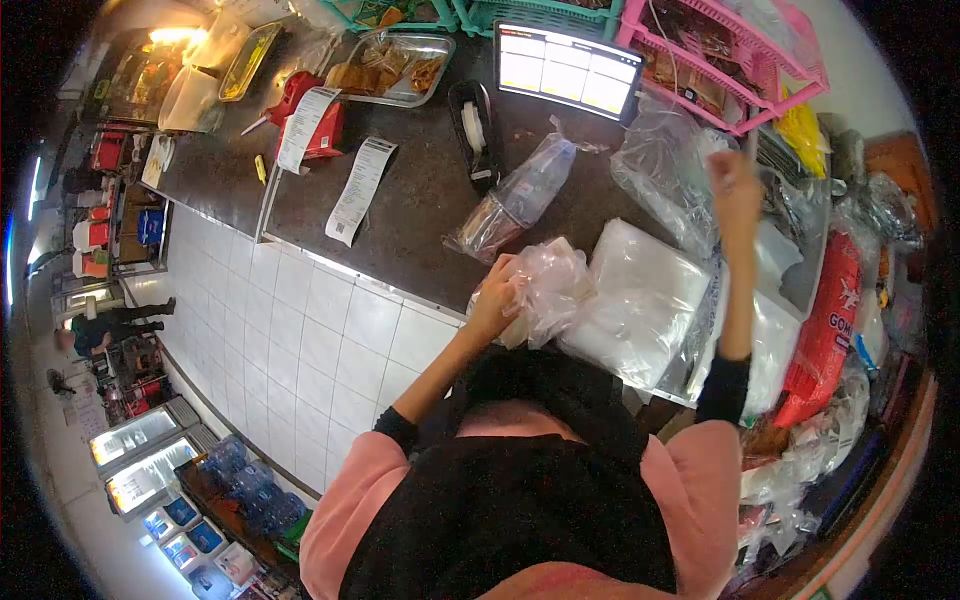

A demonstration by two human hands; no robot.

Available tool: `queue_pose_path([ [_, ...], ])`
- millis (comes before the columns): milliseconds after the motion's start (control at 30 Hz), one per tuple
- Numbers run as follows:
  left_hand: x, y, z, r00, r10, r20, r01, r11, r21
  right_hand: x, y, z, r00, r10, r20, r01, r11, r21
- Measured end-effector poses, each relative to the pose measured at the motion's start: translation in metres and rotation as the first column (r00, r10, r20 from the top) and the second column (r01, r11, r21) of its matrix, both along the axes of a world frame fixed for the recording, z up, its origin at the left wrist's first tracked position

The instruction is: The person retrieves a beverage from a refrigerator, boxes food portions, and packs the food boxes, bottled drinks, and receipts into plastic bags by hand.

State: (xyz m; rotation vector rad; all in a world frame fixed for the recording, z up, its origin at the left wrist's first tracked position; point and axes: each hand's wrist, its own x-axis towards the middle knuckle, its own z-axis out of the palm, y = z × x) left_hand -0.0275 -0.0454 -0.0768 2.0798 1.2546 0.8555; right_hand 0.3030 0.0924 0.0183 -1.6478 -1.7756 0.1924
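Observation:
My left hand [497,298] is closed on a crumpled clear plastic bag [555,285] at the counter's front edge; what is inside the bag is hard to make out. My right hand [735,185] is raised on the right, beside loose clear plastic [665,165], and motion blur smears its fingers. Between my arms lies a stack of flat clear plastic bags [645,295]. Beyond my left hand rests a knotted clear bag [520,190] with a dark brown item in its lower end. A black tape dispenser [474,135] stands to the left of that bag.
A lit tablet [567,72] stands at the back, near pink baskets [690,70] and teal baskets [540,18]. Leftward are a receipt [362,190], a red box [325,135] and a tray of food [390,68]. A red package [822,335] lies right. Another person [115,328] is far left.

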Motion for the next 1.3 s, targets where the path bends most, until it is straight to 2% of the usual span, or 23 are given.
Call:
queue_pose_path([
  [100,0.004,0.0,0.024,0.986,0.001,0.164,0.017,0.994,-0.11,-0.088,-0.071,-0.06,0.813,0.296,-0.502,-0.453,0.863,-0.223],
  [133,0.006,0.003,0.036,0.984,-0.003,0.179,0.027,0.991,-0.131,-0.109,-0.089,-0.087,0.82,0.435,-0.372,-0.524,0.832,-0.183],
  [167,0.007,0.006,0.042,0.981,-0.007,0.193,0.037,0.988,-0.152,-0.122,-0.106,-0.077,0.775,0.411,-0.48,-0.593,0.735,-0.328],
  [233,-0.003,0.012,0.022,0.988,-0.102,0.116,0.124,0.971,-0.204,-0.137,-0.124,-0.085,0.741,0.534,-0.406,-0.626,0.768,-0.133],
  [267,-0.008,0.015,0.011,0.98,-0.197,0.04,0.201,0.944,-0.261,-0.139,-0.13,-0.091,0.74,0.538,-0.404,-0.628,0.767,-0.129],
  [333,-0.007,0.027,0.026,0.977,-0.179,0.12,0.204,0.947,-0.248,-0.141,-0.136,-0.096,0.791,0.516,-0.328,-0.58,0.803,-0.135],
  [400,-0.014,0.041,0.022,0.97,-0.244,-0.011,0.215,0.872,-0.44,-0.142,-0.14,-0.096,0.822,0.493,-0.285,-0.548,0.82,-0.164],
  [467,-0.022,0.047,0.003,0.97,-0.244,-0.012,0.225,0.908,-0.354,-0.145,-0.139,-0.092,0.831,0.373,-0.413,-0.524,0.774,-0.355],
  [533,-0.029,0.05,-0.004,0.941,-0.248,0.229,0.284,0.948,-0.143,-0.156,-0.142,-0.087,0.791,0.443,-0.422,-0.56,0.802,-0.208],
  [567,-0.026,0.042,-0.009,0.911,-0.012,0.413,0.218,0.863,-0.456,-0.161,-0.144,-0.085,0.75,0.507,-0.424,-0.582,0.811,-0.061],
  [600,-0.022,0.036,-0.015,0.911,-0.015,0.411,0.217,0.866,-0.451,-0.165,-0.146,-0.087,0.749,0.51,-0.422,-0.583,0.811,-0.055],
  [667,-0.017,0.029,-0.031,0.948,0.225,0.227,-0.081,0.857,-0.509,-0.175,-0.149,-0.097,0.757,0.311,-0.575,-0.526,0.812,-0.252],
  [700,-0.015,0.029,-0.009,0.989,0.145,-0.034,-0.134,0.767,-0.628,-0.18,-0.15,-0.101,0.803,0.289,-0.522,-0.453,0.864,-0.219],
  [800,-0.004,0.015,-0.027,0.96,0.272,0.065,-0.217,0.873,-0.437,-0.183,-0.148,-0.113,0.8,0.17,-0.576,-0.348,0.913,-0.213],
  [867,-0.003,0.017,-0.076,0.938,0.3,0.174,-0.223,0.905,-0.362,-0.177,-0.146,-0.112,0.766,0.113,-0.633,-0.329,0.915,-0.234],
  [900,0.0,0.014,-0.06,0.899,0.337,0.28,-0.185,0.871,-0.455,-0.17,-0.142,-0.137,0.742,0.161,-0.651,-0.362,0.913,-0.187],
  [933,-0.001,0.025,-0.123,0.872,0.29,0.395,-0.121,0.908,-0.401,-0.17,-0.139,-0.132,0.724,0.135,-0.677,-0.395,0.886,-0.245],
  [1000,-0.013,0.041,-0.125,0.964,-0.091,0.251,0.072,0.994,0.084,-0.172,-0.133,-0.13,0.629,0.152,-0.762,-0.433,0.883,-0.181],
  [1033,-0.01,0.039,-0.13,0.696,0.103,0.711,0.237,0.902,-0.362,-0.168,-0.132,-0.133,0.639,0.149,-0.755,-0.461,0.86,-0.22],
  [1100,-0.014,0.035,-0.095,0.273,0.465,0.842,0.573,0.625,-0.53,-0.168,-0.131,-0.127,0.651,0.152,-0.744,-0.485,0.837,-0.253],
  [1133,-0.012,0.029,-0.071,0.762,0.096,0.641,0.246,0.873,-0.422,-0.169,-0.134,-0.119,0.561,0.058,-0.826,-0.511,0.809,-0.291],
  [1167,-0.014,0.024,-0.046,0.995,-0.071,0.063,0.075,0.996,-0.055,-0.169,-0.135,-0.114,0.464,-0.047,-0.885,-0.535,0.781,-0.322],
  [1300,-0.002,0.02,-0.051,1.0,0.024,0.015,-0.023,0.996,-0.089,-0.166,-0.134,-0.116,0.48,-0.008,-0.877,-0.549,0.777,-0.308],
])
